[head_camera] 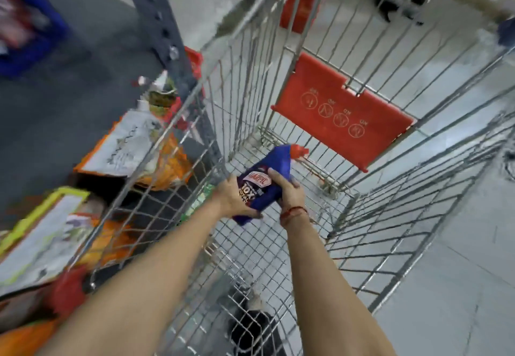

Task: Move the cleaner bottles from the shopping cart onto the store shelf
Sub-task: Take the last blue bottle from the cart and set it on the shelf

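Store shelf [69, 82], left: crowded with orange packs [167, 166] near its front edge; little free room, knock-over risk. Left hand [234, 199] and right hand [287, 188]: fingers closed around blue cleaner bottle [267, 180], held low inside shopping cart [278, 244]. Red cap [299, 151] may snag the cart's left wire wall when lifting out. Cart right side: open.

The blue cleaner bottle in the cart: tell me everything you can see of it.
The blue cleaner bottle looks like glossy plastic, with a red cap and a red-and-white label printed with a big "10X". It lies tilted inside the wire shopping cart, cap pointing away from the person. The left hand cups its lower side and the right hand has a grip over the top. Whether its base touches the cart floor cannot be told.
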The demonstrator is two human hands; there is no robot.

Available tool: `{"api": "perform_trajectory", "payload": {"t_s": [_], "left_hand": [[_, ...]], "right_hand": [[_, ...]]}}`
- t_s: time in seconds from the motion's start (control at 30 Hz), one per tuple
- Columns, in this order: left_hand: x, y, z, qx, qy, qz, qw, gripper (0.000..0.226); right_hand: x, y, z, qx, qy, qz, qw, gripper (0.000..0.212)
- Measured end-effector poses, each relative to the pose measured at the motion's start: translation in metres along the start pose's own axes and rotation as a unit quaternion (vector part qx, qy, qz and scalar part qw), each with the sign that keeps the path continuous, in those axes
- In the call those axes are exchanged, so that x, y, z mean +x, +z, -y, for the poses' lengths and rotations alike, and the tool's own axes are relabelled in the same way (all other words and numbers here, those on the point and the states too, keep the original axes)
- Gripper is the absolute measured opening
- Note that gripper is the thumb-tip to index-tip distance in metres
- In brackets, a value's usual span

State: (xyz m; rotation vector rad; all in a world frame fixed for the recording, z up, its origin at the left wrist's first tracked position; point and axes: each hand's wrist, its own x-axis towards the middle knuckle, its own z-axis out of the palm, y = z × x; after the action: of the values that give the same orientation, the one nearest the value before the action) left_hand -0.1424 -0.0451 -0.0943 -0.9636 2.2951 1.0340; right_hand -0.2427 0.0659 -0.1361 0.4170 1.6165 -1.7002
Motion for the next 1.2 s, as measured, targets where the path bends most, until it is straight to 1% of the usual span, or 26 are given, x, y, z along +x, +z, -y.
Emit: {"api": "perform_trajectory", "payload": {"t_s": [0.07, 0.1, 0.13, 0.23, 0.3, 0.33, 0.4, 0.47, 0.53, 0.6, 0.67, 0.73, 0.77, 0.8, 0.87, 0.93, 1.0, 1.07, 1.13, 1.2], "left_hand": [[-0.027, -0.030, -0.004, -0.061, 0.024, -0.012, 0.998, 0.084], [-0.041, -0.044, -0.006, -0.084, 0.036, -0.022, 0.996, 0.071], [-0.059, -0.059, -0.009, -0.098, 0.055, -0.043, 0.993, 0.065], [-0.107, -0.093, -0.017, -0.174, 0.095, -0.097, 0.975, 0.074], [-0.148, -0.115, -0.021, -0.210, 0.115, -0.163, 0.957, 0.069], [-0.161, -0.122, -0.024, -0.219, 0.119, -0.195, 0.949, 0.070], [-0.200, -0.143, -0.023, -0.241, 0.123, -0.261, 0.926, 0.070], [-0.235, -0.161, -0.017, -0.257, 0.122, -0.331, 0.900, 0.065], [-0.269, -0.178, -0.003, -0.262, 0.117, -0.393, 0.873, 0.065], [-0.290, -0.191, 0.008, -0.258, 0.113, -0.412, 0.866, 0.065], [-0.313, -0.203, 0.027, -0.264, 0.123, -0.418, 0.861, 0.064], [-0.337, -0.213, 0.046, -0.269, 0.132, -0.429, 0.852, 0.068], [-0.343, -0.216, 0.056, -0.269, 0.124, -0.434, 0.851, 0.067], [-0.347, -0.218, 0.065, -0.270, 0.110, -0.446, 0.846, 0.063], [-0.352, -0.218, 0.084, -0.274, 0.076, -0.476, 0.832, 0.058], [-0.353, -0.215, 0.099, -0.290, 0.061, -0.492, 0.819, 0.055], [-0.352, -0.210, 0.109, -0.308, 0.057, -0.502, 0.806, 0.052], [-0.348, -0.204, 0.117, -0.323, 0.040, -0.510, 0.796, 0.051], [-0.342, -0.199, 0.126, -0.325, 0.014, -0.520, 0.790, 0.048], [-0.338, -0.193, 0.139, -0.323, -0.003, -0.517, 0.792, 0.042]], "right_hand": [[-0.038, 0.014, 0.032, -0.036, -0.043, 0.040, 0.998, 0.019], [-0.049, 0.018, 0.046, -0.026, -0.070, 0.065, 0.995, 0.012], [-0.071, 0.027, 0.066, -0.022, -0.096, 0.095, 0.991, 0.015], [-0.125, 0.050, 0.115, -0.053, -0.175, 0.179, 0.967, 0.018], [-0.172, 0.069, 0.145, -0.073, -0.233, 0.225, 0.943, 0.017], [-0.189, 0.077, 0.157, -0.078, -0.251, 0.237, 0.935, 0.017], [-0.222, 0.100, 0.176, -0.116, -0.290, 0.280, 0.908, 0.018], [-0.260, 0.125, 0.192, -0.155, -0.335, 0.326, 0.870, 0.023], [-0.294, 0.154, 0.199, -0.210, -0.394, 0.364, 0.817, 0.030], [-0.316, 0.178, 0.202, -0.248, -0.436, 0.389, 0.773, 0.030], [-0.336, 0.205, 0.198, -0.287, -0.454, 0.427, 0.727, 0.042], [-0.355, 0.232, 0.191, -0.323, -0.475, 0.460, 0.677, 0.056], [-0.362, 0.244, 0.188, -0.345, -0.488, 0.465, 0.653, 0.059], [-0.369, 0.256, 0.185, -0.363, -0.497, 0.470, 0.633, 0.057], [-0.378, 0.275, 0.175, -0.384, -0.492, 0.493, 0.606, 0.048], [-0.382, 0.291, 0.165, -0.400, -0.481, 0.510, 0.590, 0.049], [-0.381, 0.305, 0.153, -0.422, -0.474, 0.511, 0.580, 0.058], [-0.376, 0.311, 0.142, -0.439, -0.462, 0.511, 0.577, 0.062], [-0.372, 0.312, 0.130, -0.426, -0.445, 0.516, 0.595, 0.061], [-0.367, 0.310, 0.119, -0.388, -0.435, 0.510, 0.633, 0.062]]}}
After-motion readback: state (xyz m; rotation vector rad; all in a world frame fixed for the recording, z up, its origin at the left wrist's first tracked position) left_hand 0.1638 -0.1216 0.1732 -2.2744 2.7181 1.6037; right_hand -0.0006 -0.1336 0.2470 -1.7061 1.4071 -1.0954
